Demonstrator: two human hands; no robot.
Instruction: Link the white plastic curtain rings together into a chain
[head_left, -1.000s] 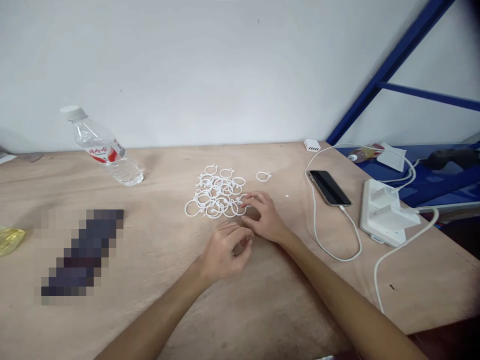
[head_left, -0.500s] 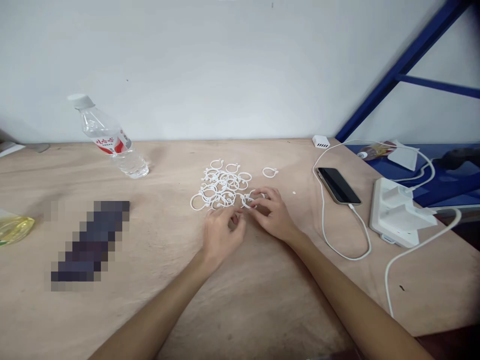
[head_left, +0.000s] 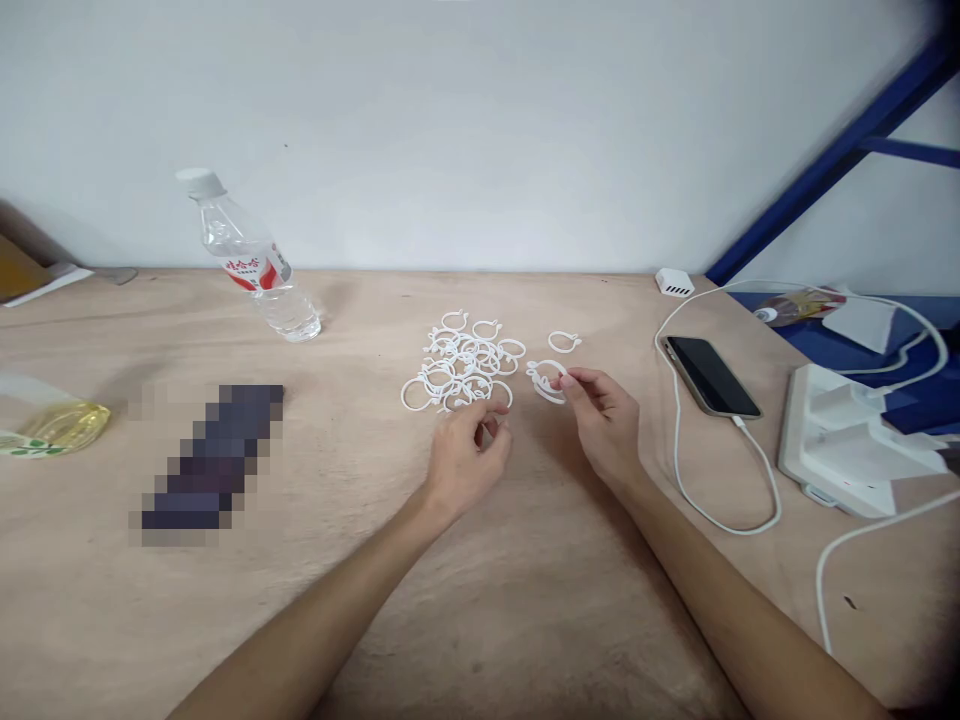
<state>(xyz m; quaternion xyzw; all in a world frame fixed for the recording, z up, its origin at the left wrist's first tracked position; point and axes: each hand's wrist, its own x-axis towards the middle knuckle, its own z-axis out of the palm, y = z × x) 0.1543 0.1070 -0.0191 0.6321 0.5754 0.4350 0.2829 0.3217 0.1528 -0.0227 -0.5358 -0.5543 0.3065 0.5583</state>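
A pile of white plastic curtain rings (head_left: 457, 362), each with a small knobbed eyelet, lies on the wooden table in front of me. At the pile's near edge is my left hand (head_left: 471, 450), its fingers curved and the thumb apart from the index finger, with nothing visible between them. One ring of the pile shows just past its fingertips. To the right, my right hand (head_left: 609, 420) pinches white curtain rings (head_left: 550, 380) between thumb and fingers; they overlap and look like two. Behind them a single curtain ring (head_left: 564, 342) lies apart from the pile.
A tilted-looking water bottle (head_left: 259, 265) stands at the back left, near a blurred-out dark object (head_left: 214, 455) and a yellowish clear package (head_left: 64, 425). On the right are a phone (head_left: 711, 375) on a looping white cable, a power strip (head_left: 840, 440) and a small white box (head_left: 675, 282).
My right hand has moved right, away from the pile, with the curtain rings in its pinch. My left hand stays by the pile's near edge. The whole view has shifted slightly.
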